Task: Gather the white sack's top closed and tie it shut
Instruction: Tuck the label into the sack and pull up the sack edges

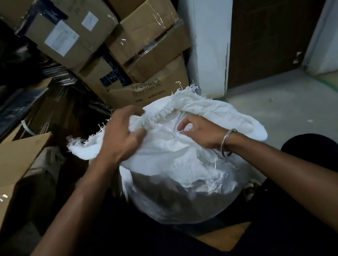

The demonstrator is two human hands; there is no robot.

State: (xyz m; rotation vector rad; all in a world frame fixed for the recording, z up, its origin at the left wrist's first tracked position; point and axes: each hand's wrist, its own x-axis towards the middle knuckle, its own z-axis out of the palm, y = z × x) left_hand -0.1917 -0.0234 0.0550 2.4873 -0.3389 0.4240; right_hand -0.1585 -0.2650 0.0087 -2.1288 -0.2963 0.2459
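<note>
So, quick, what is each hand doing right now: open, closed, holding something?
Left hand: closed, gripping the frayed top edge of the white woven sack.
Right hand: closed, pinching the sack's cloth near the middle of its top.

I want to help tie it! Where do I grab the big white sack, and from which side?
Grab the loose frayed top edge of the white sack, reaching down from above. That cloth flops free, while the body below bulges round and full, offering little to pinch. The left hand grips that edge; the right hand pinches cloth nearer the middle.
</note>
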